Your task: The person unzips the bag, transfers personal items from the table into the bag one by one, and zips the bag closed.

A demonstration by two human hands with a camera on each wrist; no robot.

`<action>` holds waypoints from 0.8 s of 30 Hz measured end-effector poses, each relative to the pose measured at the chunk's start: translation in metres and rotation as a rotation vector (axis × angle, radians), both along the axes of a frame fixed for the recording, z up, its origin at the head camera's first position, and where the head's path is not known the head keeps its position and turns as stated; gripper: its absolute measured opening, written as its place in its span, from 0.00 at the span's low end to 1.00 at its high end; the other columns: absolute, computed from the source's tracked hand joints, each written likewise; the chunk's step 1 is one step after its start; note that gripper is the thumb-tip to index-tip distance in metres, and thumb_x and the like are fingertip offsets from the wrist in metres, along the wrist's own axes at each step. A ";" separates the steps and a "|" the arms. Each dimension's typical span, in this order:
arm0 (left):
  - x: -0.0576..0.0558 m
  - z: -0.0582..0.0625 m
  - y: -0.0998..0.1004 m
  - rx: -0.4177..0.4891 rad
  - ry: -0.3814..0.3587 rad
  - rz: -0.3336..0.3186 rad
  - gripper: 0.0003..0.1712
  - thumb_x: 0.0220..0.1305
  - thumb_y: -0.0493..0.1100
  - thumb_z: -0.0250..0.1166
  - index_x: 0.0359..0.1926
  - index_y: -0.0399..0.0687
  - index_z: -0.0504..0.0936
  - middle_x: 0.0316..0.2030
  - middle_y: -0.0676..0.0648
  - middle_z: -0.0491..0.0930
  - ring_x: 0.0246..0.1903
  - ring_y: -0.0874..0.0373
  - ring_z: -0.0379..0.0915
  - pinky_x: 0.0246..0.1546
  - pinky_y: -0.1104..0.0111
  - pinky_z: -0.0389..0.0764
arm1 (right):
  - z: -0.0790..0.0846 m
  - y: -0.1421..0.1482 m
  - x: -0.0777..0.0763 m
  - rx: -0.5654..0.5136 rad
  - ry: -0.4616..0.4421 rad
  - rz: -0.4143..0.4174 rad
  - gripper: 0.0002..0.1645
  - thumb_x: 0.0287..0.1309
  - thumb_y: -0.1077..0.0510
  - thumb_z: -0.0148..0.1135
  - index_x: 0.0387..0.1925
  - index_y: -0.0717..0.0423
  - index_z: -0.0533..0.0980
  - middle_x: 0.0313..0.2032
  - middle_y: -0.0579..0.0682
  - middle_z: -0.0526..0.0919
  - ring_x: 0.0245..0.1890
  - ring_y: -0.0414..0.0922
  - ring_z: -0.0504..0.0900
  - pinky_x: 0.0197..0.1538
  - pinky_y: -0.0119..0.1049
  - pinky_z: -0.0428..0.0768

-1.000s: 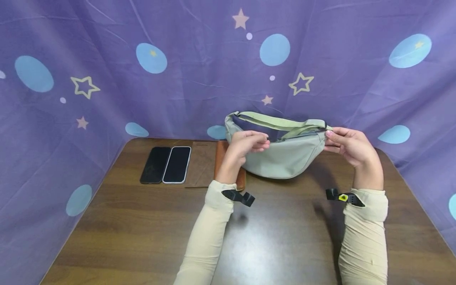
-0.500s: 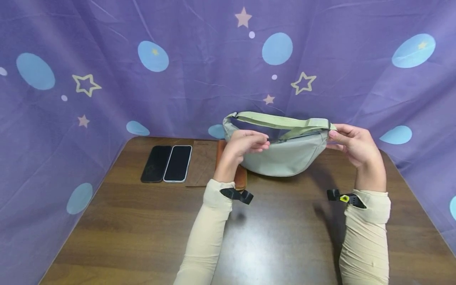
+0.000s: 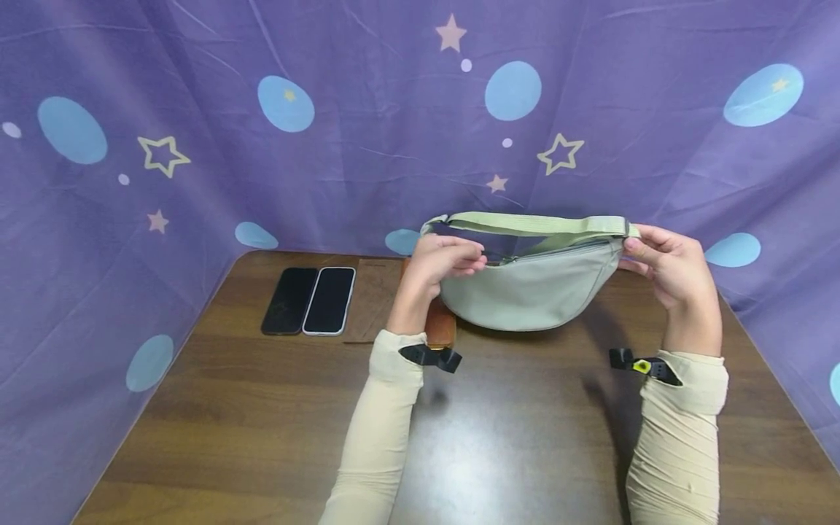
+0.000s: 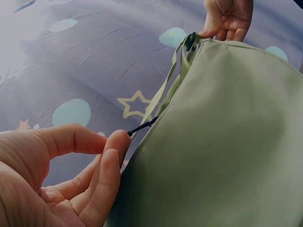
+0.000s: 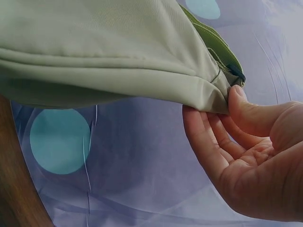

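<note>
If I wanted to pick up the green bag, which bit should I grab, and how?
Probably the middle of the strap, coming from above. It's a long, flat band along the top of the bag; its middle stands up above the bag's front, and nothing covers it.

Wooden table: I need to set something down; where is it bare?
The tabletop is bare between the left sleeve and right sleeve, and in front of the black phone and white-edged phone. Crowded at the back: those phones, brown sheet, orange case, green bag.
</note>
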State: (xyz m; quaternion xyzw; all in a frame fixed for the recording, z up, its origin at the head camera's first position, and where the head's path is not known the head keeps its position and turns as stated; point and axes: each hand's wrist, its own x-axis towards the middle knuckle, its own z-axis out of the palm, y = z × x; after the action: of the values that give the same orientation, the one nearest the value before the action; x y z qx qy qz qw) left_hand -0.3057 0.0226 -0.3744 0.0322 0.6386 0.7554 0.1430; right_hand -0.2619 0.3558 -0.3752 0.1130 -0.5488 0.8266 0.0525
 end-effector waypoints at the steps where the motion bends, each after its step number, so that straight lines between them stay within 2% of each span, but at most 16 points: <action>1: -0.001 0.000 -0.001 0.001 -0.002 0.005 0.13 0.65 0.29 0.65 0.48 0.24 0.84 0.22 0.50 0.85 0.22 0.64 0.84 0.26 0.77 0.85 | 0.000 0.001 0.000 -0.009 0.003 -0.001 0.17 0.66 0.77 0.54 0.40 0.62 0.87 0.36 0.51 0.91 0.35 0.42 0.91 0.40 0.34 0.89; 12: -0.007 -0.003 -0.011 0.002 -0.023 0.021 0.13 0.65 0.30 0.65 0.48 0.25 0.84 0.21 0.51 0.86 0.23 0.64 0.85 0.26 0.78 0.84 | 0.001 0.004 0.000 -0.019 0.020 0.005 0.16 0.65 0.78 0.56 0.41 0.63 0.86 0.37 0.52 0.91 0.36 0.42 0.91 0.42 0.34 0.89; 18: -0.010 -0.004 -0.017 0.002 -0.019 0.040 0.12 0.66 0.30 0.64 0.49 0.25 0.83 0.21 0.51 0.86 0.22 0.64 0.84 0.25 0.78 0.84 | 0.000 0.006 0.001 -0.041 0.030 0.005 0.18 0.65 0.79 0.53 0.42 0.65 0.86 0.37 0.54 0.91 0.36 0.43 0.91 0.42 0.35 0.90; 24: -0.012 -0.004 -0.021 -0.012 -0.010 0.029 0.15 0.66 0.30 0.64 0.51 0.24 0.82 0.21 0.52 0.85 0.23 0.65 0.84 0.27 0.78 0.84 | -0.001 0.006 0.000 -0.036 0.029 0.017 0.18 0.65 0.79 0.53 0.42 0.65 0.86 0.38 0.54 0.91 0.37 0.43 0.91 0.43 0.36 0.89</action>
State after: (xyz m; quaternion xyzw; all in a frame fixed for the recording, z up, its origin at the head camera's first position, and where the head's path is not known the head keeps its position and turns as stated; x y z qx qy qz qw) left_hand -0.3176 0.0012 -0.3786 0.0183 0.6428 0.7538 0.1354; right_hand -0.2621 0.3623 -0.3760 0.1285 -0.5320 0.8351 0.0555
